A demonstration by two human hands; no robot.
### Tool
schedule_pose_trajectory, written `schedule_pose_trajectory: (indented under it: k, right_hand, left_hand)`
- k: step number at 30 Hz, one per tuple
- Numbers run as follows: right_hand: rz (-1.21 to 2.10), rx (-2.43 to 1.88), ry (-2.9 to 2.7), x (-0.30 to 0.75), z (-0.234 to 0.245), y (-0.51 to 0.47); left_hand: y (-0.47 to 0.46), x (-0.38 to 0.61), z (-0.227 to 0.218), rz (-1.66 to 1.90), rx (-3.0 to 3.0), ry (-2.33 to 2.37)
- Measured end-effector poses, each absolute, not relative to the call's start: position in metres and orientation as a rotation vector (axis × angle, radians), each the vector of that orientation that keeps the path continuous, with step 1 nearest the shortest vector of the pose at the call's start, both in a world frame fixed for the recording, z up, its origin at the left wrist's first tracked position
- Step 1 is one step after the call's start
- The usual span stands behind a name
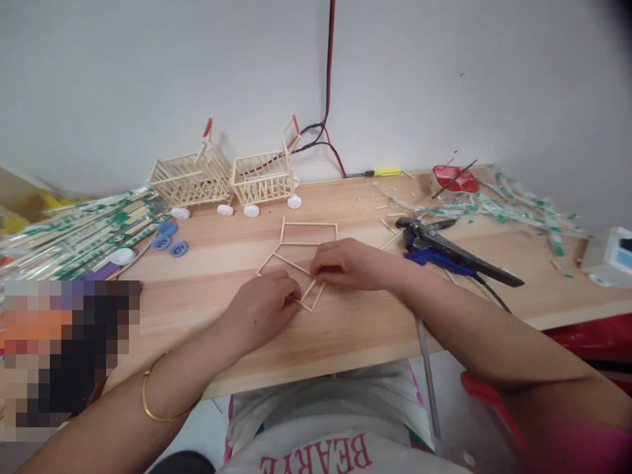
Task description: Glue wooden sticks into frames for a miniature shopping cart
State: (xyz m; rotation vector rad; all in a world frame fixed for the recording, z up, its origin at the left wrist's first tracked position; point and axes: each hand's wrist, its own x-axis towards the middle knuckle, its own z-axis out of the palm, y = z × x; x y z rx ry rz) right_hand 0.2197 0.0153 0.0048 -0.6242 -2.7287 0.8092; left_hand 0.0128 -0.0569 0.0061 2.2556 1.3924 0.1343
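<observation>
A flat frame of thin wooden sticks (311, 224) lies on the wooden table in front of me, made of several joined bars. My left hand (269, 299) pinches the near end of this frame, its fingertips closed at a small corner of sticks. Just to the right and slightly farther off, my right hand (348, 263) is closed with its fingertips on the frame's middle joint. The fingers hide part of the sticks there. Behind stand two small stick-built shopping carts, a left cart (190, 178) and a right cart (261, 181), with white wheels and red handles.
Bagged sticks (99, 230) and blue wheels (161, 242) lie left. To the right are a blue-and-black glue gun (434, 247), black pliers (449, 250), a red paint cup (454, 179) and torn wrappers (523, 204). A yellow-handled tool (385, 172) lies by the wall.
</observation>
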Motion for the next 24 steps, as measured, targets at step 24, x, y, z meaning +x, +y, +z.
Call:
schedule_pose_trajectory:
  k: [24]
  right_hand:
    - [0.870,-0.519,-2.819,0.2094,0.0007,0.0157]
  left_hand:
    - [-0.0572,0.0116,0.0088,0.146,2.279,1.388]
